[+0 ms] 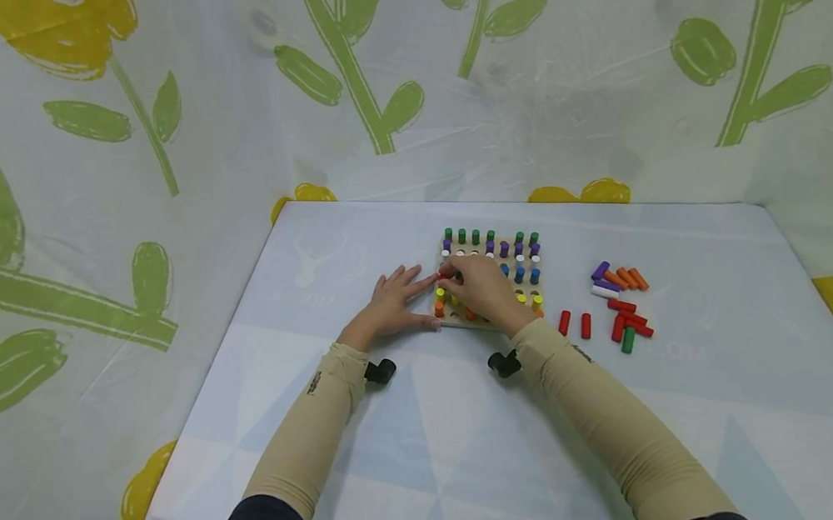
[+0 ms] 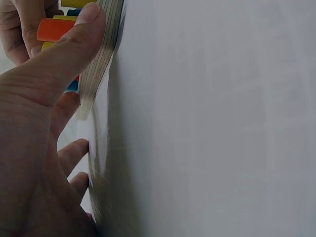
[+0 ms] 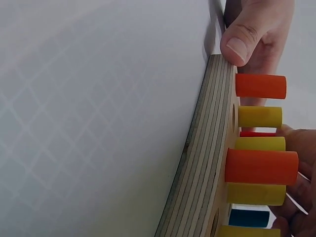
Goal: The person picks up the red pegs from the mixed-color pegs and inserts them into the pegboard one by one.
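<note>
A plywood peg board (image 3: 200, 163) lies on the table, with rows of green, purple, white, blue, yellow and orange pegs standing in it. My left hand (image 1: 390, 303) is at its left side, fingers spread, the thumb (image 2: 81, 39) against the board's front corner and the index fingertip near the red peg. Over the left part of the board, my right hand (image 1: 485, 287) pinches a red peg (image 1: 442, 276) at the left edge, in the row behind the yellow pegs. This hand covers the board's middle in the head view. An orange peg (image 3: 261, 167) stands along the front edge.
Two red pegs (image 1: 565, 322) lie just right of the board. Farther right are loose orange pegs (image 1: 627, 277), purple pegs (image 1: 601, 270), a white peg (image 1: 604, 292), several red pegs (image 1: 621, 305) and a green peg (image 1: 628, 341). A patterned cloth covers the table (image 1: 407, 478).
</note>
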Demonstrator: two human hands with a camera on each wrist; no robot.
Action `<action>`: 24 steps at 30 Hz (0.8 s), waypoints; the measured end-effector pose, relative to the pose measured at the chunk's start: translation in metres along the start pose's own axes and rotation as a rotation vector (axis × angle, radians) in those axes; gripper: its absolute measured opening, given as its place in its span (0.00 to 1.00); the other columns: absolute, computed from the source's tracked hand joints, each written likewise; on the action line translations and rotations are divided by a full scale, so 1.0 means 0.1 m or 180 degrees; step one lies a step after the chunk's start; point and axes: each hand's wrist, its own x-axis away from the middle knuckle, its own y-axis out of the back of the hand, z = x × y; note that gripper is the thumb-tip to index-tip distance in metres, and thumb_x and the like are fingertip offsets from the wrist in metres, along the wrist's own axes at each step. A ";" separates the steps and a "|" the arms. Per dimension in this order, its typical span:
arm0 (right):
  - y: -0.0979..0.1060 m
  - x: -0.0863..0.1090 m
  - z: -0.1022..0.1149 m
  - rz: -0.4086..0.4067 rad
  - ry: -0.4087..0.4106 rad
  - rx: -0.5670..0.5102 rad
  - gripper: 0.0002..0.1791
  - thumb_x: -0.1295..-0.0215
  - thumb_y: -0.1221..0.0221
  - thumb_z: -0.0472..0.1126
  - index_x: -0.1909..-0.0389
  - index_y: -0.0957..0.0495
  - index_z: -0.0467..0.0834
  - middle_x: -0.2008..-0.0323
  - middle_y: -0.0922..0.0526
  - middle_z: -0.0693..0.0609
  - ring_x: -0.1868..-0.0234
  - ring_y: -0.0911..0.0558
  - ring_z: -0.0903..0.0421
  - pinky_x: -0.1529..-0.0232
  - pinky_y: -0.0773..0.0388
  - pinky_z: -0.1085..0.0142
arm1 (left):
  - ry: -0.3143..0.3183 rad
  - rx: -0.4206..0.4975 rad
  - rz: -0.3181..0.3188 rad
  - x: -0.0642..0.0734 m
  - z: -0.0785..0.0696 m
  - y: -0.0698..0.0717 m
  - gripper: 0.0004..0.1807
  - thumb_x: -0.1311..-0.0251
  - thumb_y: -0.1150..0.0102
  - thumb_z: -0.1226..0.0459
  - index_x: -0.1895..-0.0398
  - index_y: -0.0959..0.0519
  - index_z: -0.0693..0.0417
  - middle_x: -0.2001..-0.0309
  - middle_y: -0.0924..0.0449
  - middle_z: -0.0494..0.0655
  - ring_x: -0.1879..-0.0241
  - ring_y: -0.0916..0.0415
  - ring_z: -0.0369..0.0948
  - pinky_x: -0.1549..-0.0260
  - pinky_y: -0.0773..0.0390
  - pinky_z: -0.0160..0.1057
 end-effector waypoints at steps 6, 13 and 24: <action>0.02 0.01 -0.01 -0.0015 0.0017 0.0033 0.14 0.28 0.37 0.49 0.48 0.17 0.46 0.51 0.13 0.51 0.53 0.19 0.51 0.46 0.20 0.57 | -0.0005 -0.0019 -0.0001 0.01 -0.01 0.00 0.52 0.45 0.32 0.36 0.19 0.44 0.34 0.17 0.58 0.48 0.19 0.69 0.52 0.24 0.70 0.60; 0.04 0.03 -0.01 -0.0065 0.0006 0.0054 0.14 0.28 0.37 0.48 0.47 0.17 0.47 0.53 0.12 0.53 0.58 0.19 0.54 0.54 0.19 0.60 | -0.0039 0.0011 -0.0023 0.01 0.00 0.00 0.52 0.45 0.32 0.37 0.19 0.44 0.34 0.17 0.58 0.48 0.19 0.69 0.53 0.24 0.70 0.60; 0.08 0.07 0.00 -0.0126 -0.0001 0.0059 0.13 0.27 0.38 0.47 0.48 0.17 0.46 0.54 0.12 0.51 0.59 0.18 0.53 0.55 0.18 0.61 | 0.0008 0.0038 0.0030 0.00 -0.01 0.00 0.52 0.44 0.32 0.37 0.19 0.44 0.34 0.17 0.59 0.47 0.19 0.71 0.52 0.24 0.72 0.59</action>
